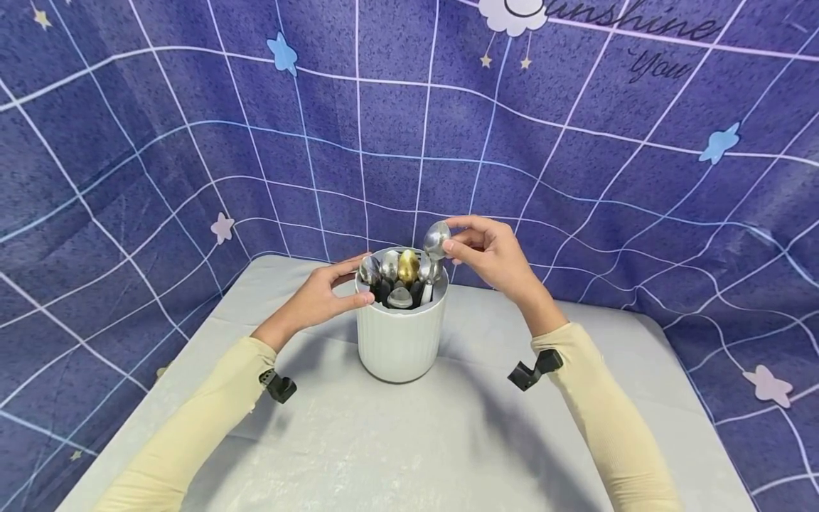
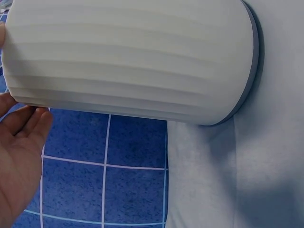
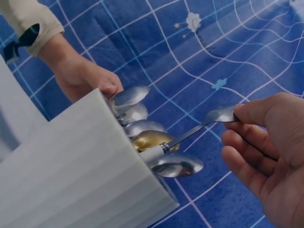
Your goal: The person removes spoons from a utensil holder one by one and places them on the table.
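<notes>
A white ribbed utensil holder [image 1: 399, 345] stands upright on the table, full of spoons with their bowls up. My left hand [image 1: 323, 295] grips its upper left side, thumb at the front of the rim and fingers reaching behind. In the left wrist view, the fingertips [image 2: 40, 124] touch the holder's wall. Above the right of the rim, my right hand [image 1: 489, 252] pinches a silver spoon [image 1: 437, 240] by its bowl between thumb and fingers. This spoon's white handle [image 3: 153, 154] slants down into the holder, where its lower end is hidden. A gold spoon [image 1: 408, 266] sits among several silver ones.
A pale cloth covers the table [image 1: 384, 441]. Behind and at the sides hangs a blue gridded curtain [image 1: 409, 128] with stars, close behind the holder. Each sleeve carries a black wrist mount [image 1: 536, 370].
</notes>
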`<state>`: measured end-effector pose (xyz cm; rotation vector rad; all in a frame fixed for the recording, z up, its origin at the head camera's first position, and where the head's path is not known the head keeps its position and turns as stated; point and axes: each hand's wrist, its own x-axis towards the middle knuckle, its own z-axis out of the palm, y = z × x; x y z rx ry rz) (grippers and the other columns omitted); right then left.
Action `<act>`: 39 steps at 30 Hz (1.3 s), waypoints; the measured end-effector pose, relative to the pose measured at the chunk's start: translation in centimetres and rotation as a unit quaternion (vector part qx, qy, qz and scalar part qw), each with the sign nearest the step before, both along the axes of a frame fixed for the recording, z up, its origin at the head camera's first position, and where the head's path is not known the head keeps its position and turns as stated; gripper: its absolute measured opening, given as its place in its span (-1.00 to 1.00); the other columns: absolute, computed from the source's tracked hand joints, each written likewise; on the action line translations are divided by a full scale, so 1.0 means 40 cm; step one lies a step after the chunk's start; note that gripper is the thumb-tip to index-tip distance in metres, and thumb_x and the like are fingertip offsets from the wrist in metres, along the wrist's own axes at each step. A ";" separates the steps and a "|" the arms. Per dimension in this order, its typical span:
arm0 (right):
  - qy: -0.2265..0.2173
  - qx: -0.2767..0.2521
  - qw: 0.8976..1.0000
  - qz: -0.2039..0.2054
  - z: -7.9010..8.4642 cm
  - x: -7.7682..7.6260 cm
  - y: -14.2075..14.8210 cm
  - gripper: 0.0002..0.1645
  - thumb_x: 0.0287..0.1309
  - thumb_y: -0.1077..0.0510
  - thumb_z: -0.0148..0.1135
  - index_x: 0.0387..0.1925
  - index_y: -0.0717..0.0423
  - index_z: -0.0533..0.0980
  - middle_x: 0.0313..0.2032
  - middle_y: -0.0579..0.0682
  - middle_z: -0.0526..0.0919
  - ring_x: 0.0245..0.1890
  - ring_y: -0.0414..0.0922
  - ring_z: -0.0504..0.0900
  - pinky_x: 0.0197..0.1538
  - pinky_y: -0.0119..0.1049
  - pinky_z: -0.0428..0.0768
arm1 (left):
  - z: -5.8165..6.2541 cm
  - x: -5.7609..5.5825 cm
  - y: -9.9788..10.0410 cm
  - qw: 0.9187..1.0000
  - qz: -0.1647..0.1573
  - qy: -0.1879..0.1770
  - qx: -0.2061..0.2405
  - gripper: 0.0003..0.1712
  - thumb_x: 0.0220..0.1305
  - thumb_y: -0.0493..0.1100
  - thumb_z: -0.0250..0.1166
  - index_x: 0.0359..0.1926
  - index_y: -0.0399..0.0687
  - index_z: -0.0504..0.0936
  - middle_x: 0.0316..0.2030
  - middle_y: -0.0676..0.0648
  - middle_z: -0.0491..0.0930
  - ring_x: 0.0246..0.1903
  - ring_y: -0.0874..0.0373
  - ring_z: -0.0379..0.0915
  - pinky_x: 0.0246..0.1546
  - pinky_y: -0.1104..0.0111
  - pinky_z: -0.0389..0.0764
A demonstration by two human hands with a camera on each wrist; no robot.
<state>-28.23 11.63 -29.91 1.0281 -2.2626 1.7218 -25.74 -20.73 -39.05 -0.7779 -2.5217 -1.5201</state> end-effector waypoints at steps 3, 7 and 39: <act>0.007 0.003 1.000 -0.003 0.015 0.004 -0.001 -0.62 0.30 0.37 0.30 0.14 0.38 0.57 -0.30 0.29 0.75 -0.41 -0.22 0.71 -0.27 -0.38 0.74 | 0.002 0.001 0.001 1.000 0.000 0.000 0.001 -0.19 0.25 -0.09 0.50 0.46 -0.13 0.41 0.52 -0.03 0.26 0.40 -0.10 0.33 0.48 0.13 0.35; 0.022 0.005 1.000 -0.004 0.036 0.007 0.000 -0.61 0.30 0.37 0.31 0.14 0.37 0.57 -0.30 0.31 0.74 -0.40 -0.21 0.71 -0.27 -0.36 0.76 | 0.006 0.001 0.002 1.000 0.000 0.002 -0.002 -0.18 0.25 -0.06 0.50 0.46 -0.13 0.41 0.52 -0.04 0.26 0.39 -0.12 0.34 0.48 0.11 0.35; 0.078 -0.058 0.995 -0.028 0.154 0.058 0.048 -0.65 0.25 0.39 0.35 0.07 0.36 0.62 -0.40 -0.08 0.79 -0.45 -0.15 0.72 -0.33 -0.36 0.74 | 0.007 0.003 -0.001 1.000 0.005 0.001 -0.018 -0.19 0.25 -0.04 0.50 0.46 -0.09 0.41 0.51 0.00 0.27 0.43 -0.09 0.29 0.51 0.10 0.29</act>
